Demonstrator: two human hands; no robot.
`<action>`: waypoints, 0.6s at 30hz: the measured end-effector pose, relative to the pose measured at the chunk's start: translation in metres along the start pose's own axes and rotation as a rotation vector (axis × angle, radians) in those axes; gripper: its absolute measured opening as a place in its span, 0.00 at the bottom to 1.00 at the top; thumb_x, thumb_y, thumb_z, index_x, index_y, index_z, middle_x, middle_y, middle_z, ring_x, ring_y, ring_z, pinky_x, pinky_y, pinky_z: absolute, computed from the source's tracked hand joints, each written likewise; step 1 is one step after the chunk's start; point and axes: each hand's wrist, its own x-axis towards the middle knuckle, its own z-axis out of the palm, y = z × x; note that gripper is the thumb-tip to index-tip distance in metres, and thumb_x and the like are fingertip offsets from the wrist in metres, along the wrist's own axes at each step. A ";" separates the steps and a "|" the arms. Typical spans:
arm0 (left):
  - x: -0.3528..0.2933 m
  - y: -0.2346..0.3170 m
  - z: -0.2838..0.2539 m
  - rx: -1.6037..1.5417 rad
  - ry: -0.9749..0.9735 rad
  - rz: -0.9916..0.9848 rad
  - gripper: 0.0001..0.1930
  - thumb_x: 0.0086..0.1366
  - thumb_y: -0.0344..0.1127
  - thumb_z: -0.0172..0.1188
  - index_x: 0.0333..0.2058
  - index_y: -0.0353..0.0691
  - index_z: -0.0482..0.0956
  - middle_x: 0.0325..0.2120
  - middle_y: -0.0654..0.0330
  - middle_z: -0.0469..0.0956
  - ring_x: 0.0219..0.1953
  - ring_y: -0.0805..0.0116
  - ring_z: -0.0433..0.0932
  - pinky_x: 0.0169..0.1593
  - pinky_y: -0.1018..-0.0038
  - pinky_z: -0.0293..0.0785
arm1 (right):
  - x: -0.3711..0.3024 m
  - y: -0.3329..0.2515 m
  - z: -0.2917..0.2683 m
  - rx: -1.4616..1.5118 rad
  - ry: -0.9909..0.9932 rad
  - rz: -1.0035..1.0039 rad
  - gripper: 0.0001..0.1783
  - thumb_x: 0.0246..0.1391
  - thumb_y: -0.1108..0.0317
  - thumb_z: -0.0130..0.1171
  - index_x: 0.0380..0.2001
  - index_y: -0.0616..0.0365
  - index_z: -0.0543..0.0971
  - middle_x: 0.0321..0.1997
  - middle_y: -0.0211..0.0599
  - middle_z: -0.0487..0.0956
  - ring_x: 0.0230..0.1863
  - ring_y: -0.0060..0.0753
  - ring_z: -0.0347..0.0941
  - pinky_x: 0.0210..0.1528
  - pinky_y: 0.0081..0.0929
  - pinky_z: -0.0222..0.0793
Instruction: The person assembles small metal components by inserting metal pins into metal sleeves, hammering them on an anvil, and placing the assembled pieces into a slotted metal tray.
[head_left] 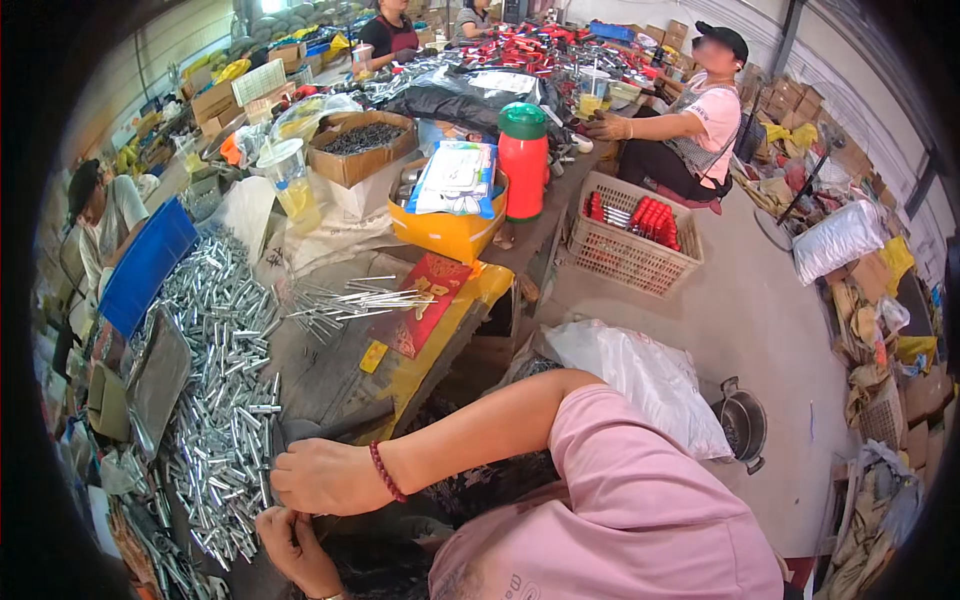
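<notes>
Pink sleeve (pixel 625 435), near right; right hand (pixel 325 478) and left hand (pixel 298 553), held close beside metal tubes (pixel 222 345), are best kept steady; their grips cannot be told.

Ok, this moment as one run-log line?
left hand: hold unclear | right hand: beside left, hold unclear | left of hands: heaped metal tubes | beyond: metal rods partly over red-and-gold paper

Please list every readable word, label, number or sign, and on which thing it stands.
I do not copy printed words, only place them:
Red sheet: gold markings, blurred.
White-and-blue packet: print, too small to read.
Camera wearer's pink shirt: dark letters, not copied.
Other print: too small or blurred.
</notes>
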 end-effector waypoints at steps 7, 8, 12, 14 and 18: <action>0.000 -0.006 0.002 -0.042 -0.012 -0.058 0.05 0.62 0.17 0.58 0.36 0.32 0.74 0.35 0.56 0.70 0.39 0.58 0.72 0.47 0.67 0.70 | -0.004 -0.006 -0.001 -0.118 -0.001 -0.003 0.07 0.52 0.61 0.62 0.25 0.51 0.81 0.35 0.29 0.75 0.42 0.34 0.72 0.44 0.32 0.66; 0.001 -0.003 0.002 -0.045 -0.008 -0.045 0.05 0.63 0.18 0.58 0.36 0.32 0.74 0.35 0.56 0.70 0.39 0.59 0.71 0.47 0.67 0.70 | -0.006 -0.007 -0.002 -0.119 0.000 -0.003 0.07 0.52 0.61 0.62 0.25 0.51 0.81 0.35 0.29 0.75 0.42 0.34 0.72 0.44 0.32 0.66; 0.001 -0.001 0.001 -0.052 -0.008 -0.026 0.04 0.65 0.20 0.61 0.36 0.32 0.75 0.35 0.56 0.70 0.39 0.59 0.71 0.48 0.67 0.70 | -0.010 -0.013 -0.004 -0.100 0.009 0.011 0.07 0.49 0.60 0.64 0.25 0.51 0.82 0.35 0.29 0.77 0.43 0.34 0.73 0.47 0.34 0.65; 0.000 -0.004 0.002 -0.055 0.001 -0.023 0.04 0.65 0.21 0.61 0.36 0.32 0.75 0.36 0.56 0.70 0.39 0.59 0.71 0.48 0.68 0.70 | -0.011 -0.015 -0.003 -0.099 -0.010 0.029 0.09 0.46 0.59 0.67 0.26 0.50 0.83 0.37 0.29 0.79 0.44 0.35 0.74 0.48 0.35 0.65; -0.001 -0.005 0.003 -0.070 0.011 -0.020 0.04 0.66 0.22 0.62 0.36 0.32 0.75 0.36 0.56 0.71 0.40 0.59 0.72 0.49 0.68 0.70 | -0.010 -0.011 -0.002 -0.104 0.016 0.038 0.09 0.45 0.58 0.67 0.26 0.50 0.83 0.36 0.29 0.77 0.44 0.34 0.73 0.48 0.34 0.64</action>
